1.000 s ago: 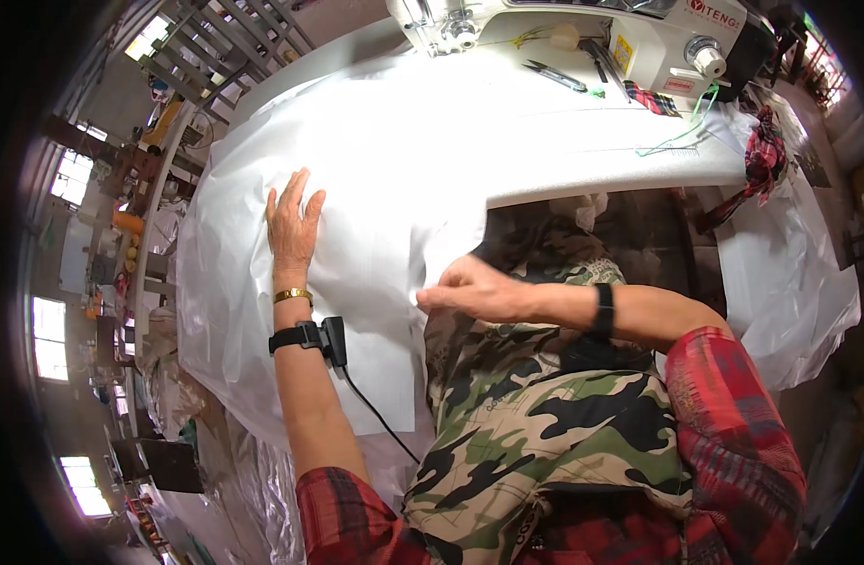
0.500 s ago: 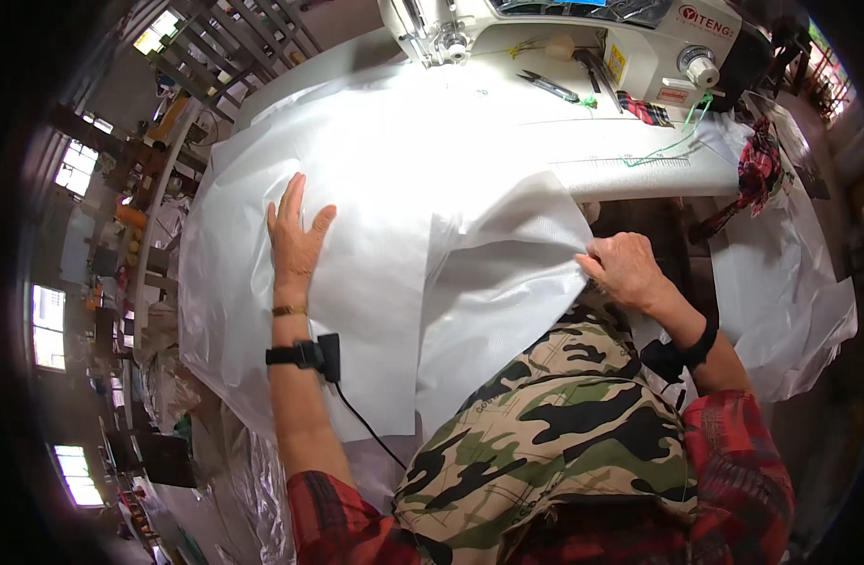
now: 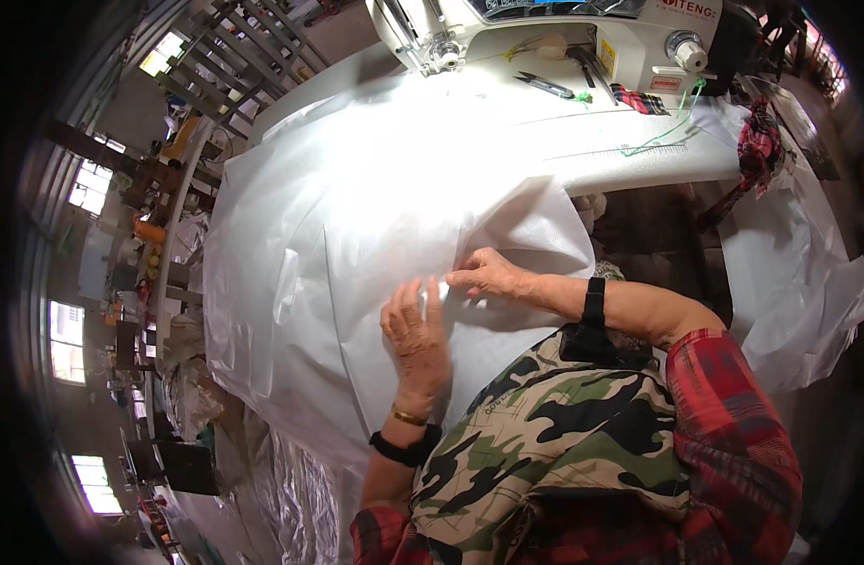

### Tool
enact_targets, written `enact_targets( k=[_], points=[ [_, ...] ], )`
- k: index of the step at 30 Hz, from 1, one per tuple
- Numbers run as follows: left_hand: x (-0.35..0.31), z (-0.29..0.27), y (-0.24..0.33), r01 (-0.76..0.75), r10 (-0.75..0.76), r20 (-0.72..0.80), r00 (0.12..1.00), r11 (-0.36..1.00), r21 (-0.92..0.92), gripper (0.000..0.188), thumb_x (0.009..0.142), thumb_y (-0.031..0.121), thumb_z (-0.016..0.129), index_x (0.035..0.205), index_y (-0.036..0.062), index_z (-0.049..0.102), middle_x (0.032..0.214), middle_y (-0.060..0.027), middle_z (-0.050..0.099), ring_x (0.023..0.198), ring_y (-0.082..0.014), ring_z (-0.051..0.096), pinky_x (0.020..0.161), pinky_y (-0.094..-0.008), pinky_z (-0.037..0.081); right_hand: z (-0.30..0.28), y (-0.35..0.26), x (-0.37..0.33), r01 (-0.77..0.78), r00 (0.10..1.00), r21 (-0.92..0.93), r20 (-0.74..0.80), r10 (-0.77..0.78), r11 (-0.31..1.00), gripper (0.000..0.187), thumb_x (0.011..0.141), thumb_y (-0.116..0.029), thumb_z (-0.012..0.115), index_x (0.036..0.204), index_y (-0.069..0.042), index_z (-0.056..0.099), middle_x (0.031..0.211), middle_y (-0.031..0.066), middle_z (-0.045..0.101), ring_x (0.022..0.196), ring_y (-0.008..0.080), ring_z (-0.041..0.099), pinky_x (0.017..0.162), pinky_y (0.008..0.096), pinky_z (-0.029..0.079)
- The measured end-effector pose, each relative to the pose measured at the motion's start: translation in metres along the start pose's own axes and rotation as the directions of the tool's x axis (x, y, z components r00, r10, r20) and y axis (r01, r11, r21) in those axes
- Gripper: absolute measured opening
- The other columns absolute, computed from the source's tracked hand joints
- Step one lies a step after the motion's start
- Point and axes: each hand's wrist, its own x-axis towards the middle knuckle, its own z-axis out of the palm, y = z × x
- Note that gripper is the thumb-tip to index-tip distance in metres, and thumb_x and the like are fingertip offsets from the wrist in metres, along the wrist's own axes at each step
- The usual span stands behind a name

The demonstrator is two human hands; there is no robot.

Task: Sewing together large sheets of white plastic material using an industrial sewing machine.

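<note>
— So, where do we stand with the white fabric sheet (image 3: 357,217)?

— We have it spread over the sewing table (image 3: 639,160), running from the sewing machine (image 3: 545,28) at twelve o'clock down across our lap at six. A folded flap of it lies at about one o'clock from our hands.

— And the hands themselves?

— Our left hand (image 3: 415,339) lies flat, fingers spread, pressing the sheet down; it clenches nothing. Our right hand (image 3: 488,275) sits just beside it, at its one o'clock, fingertips on the fold edge. Whether it pinches the edge or only presses it, we cannot tell from this view.

— How do we do this step well, then?

— To our mind, we keep the left palm as the anchor so the slippery sheet does not creep, and let the right fingertips draw the fold edge straight toward three o'clock, smoothing as they go. We should watch that the layers line up before we crease anything.

— Anything nearby to mind?

— The scissors (image 3: 545,85) rest at twelve o'clock near the machine, well apart from our hands, and a plaid cloth (image 3: 757,151) hangs off the table at two o'clock. Neither touches the sheet where we work.
</note>
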Motion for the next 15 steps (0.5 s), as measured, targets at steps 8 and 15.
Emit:
enact_targets(
  k=[8, 15],
  points=[
    [0.016, -0.083, -0.036, 0.369, -0.381, 0.211, 0.9, 0.41, -0.834, 0.024, 0.089, -0.006, 0.043, 0.104, -0.0024, 0.061, 0.084, -0.0048, 0.06, 0.077, -0.015, 0.057, 0.069, -0.0281, 0.047, 0.011, -0.056, -0.07, 0.357, 0.888, 0.091, 0.276, -0.368, 0.93, 0.017, 0.094, -0.019, 0.064, 0.093, -0.003, 0.068, 0.093, 0.0051, 0.07, 0.087, 0.0103, 0.061, 0.081, 0.0278, 0.049],
    [0.031, -0.079, 0.002, 0.17, -0.288, 0.023, 0.957, 0.498, -0.85, 0.011, 0.093, 0.005, 0.062, 0.101, -0.001, 0.058, 0.082, 0.0001, 0.061, 0.071, -0.0079, 0.056, 0.06, -0.0239, 0.045, 0.02, -0.068, -0.101, 0.176, 0.904, 0.328, 0.318, -0.284, 0.928, 0.015, 0.098, -0.014, 0.055, 0.09, -0.002, 0.058, 0.082, 0.0096, 0.069, 0.077, 0.0149, 0.068, 0.074, 0.0302, 0.056]
  ],
)
